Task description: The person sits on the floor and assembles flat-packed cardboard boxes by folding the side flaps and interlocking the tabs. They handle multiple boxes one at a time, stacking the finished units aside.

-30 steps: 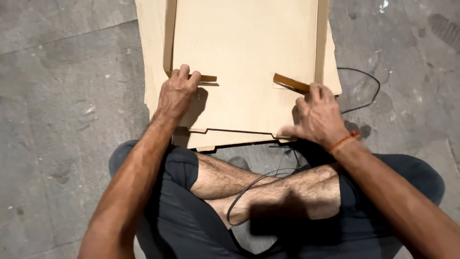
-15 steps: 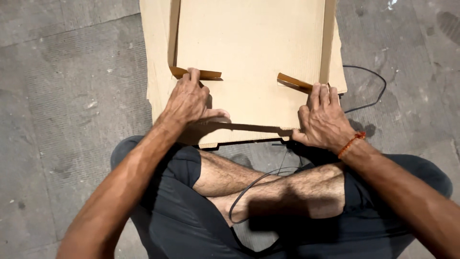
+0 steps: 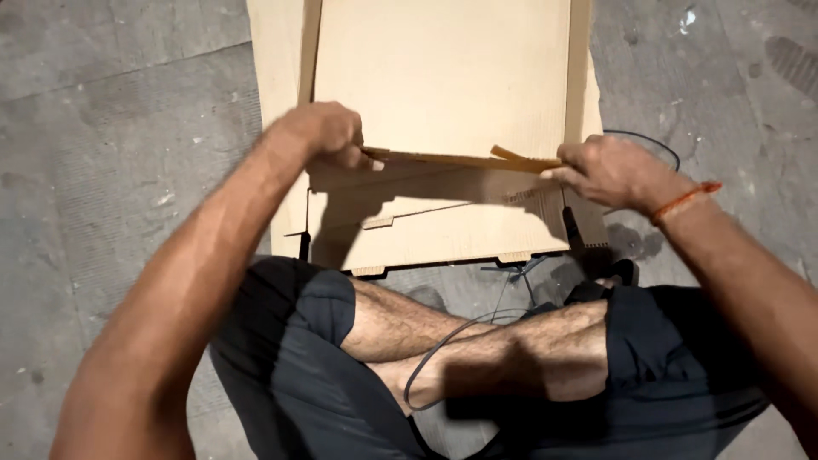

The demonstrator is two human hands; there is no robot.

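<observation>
On a grey concrete floor (image 3: 128,170), a flat cardboard box (image 3: 443,77) lies just in front of a seated person's crossed legs (image 3: 477,358); its near flap (image 3: 443,183) is raised on edge, pinched at each end; the left hand (image 3: 328,136) is closed over the flap's left corner; the right hand (image 3: 601,170), an orange thread bracelet (image 3: 686,200) at its wrist, grips the right corner between fingers and thumb; a thin black cable (image 3: 452,341) loops over the legs; dark shorts (image 3: 281,341) cover the thighs.

Flat tan cardboard box (image 3: 443,77) on grey floor; near flap (image 3: 443,183) raised upright, hands gripping.
</observation>
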